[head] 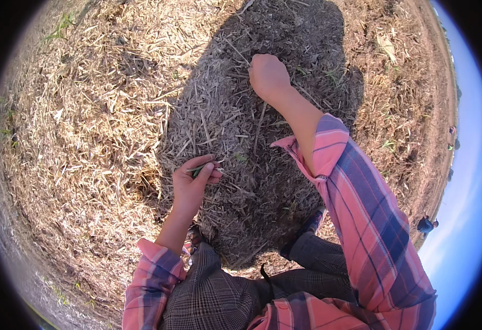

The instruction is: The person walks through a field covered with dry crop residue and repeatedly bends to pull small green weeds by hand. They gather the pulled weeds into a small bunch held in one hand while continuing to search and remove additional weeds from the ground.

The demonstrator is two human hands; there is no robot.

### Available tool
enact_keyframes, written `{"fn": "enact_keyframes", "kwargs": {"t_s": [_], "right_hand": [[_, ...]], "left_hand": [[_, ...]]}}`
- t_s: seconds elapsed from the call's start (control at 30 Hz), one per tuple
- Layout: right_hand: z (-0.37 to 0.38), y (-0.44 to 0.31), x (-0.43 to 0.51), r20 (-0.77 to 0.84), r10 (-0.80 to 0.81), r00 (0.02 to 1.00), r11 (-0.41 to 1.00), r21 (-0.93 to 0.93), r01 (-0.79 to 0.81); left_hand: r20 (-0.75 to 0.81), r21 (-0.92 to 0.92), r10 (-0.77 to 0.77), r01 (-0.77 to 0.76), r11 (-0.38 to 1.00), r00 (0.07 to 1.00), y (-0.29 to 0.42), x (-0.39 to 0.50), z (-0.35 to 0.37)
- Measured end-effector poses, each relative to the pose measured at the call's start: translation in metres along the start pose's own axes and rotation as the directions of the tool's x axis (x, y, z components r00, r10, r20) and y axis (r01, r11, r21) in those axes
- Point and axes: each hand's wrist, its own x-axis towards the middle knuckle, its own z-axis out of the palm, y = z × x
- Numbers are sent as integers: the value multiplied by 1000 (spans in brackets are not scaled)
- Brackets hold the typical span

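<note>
My left hand (190,181) pinches a small bunch of green seedlings (198,169) between thumb and fingers. Pale root ends stick out past the fingertips, above straw-covered soil. Further forward, my right hand (269,77) is curled with its back towards me, low over the shaded ground. Its fingertips are hidden, so I cannot tell whether anything is in them. A thin dry stalk (237,51) runs up to its knuckles. Small green sprouts (331,76) grow from the dark soil to the right of that hand.
Dry straw mulch (96,123) covers the sunlit ground on the left. My shoes (313,220) stand on either side of the shaded patch. A bare dirt strip (436,103) runs along the right. Another person (426,224) is far off at the field's edge.
</note>
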Motion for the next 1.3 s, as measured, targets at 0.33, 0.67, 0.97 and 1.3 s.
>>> {"fn": "enact_keyframes", "kwargs": {"t_s": [0.33, 0.67, 0.97, 1.3], "right_hand": [[9, -31, -124, 367, -60, 928, 944, 322, -67], [8, -34, -161, 363, -112, 925, 924, 380, -37], [-13, 31, -162, 551, 107, 828, 427, 726, -539], [18, 32, -130, 196, 53, 979, 934, 338, -118]], "left_hand": [[-80, -84, -35, 28, 996, 996, -2, 2, -1], [-105, -247, -146, 116, 962, 984, 0, 3, -9], [-62, -237, -78, 62, 970, 995, -1, 4, -8], [-89, -197, -75, 56, 979, 993, 0, 4, -5]]}}
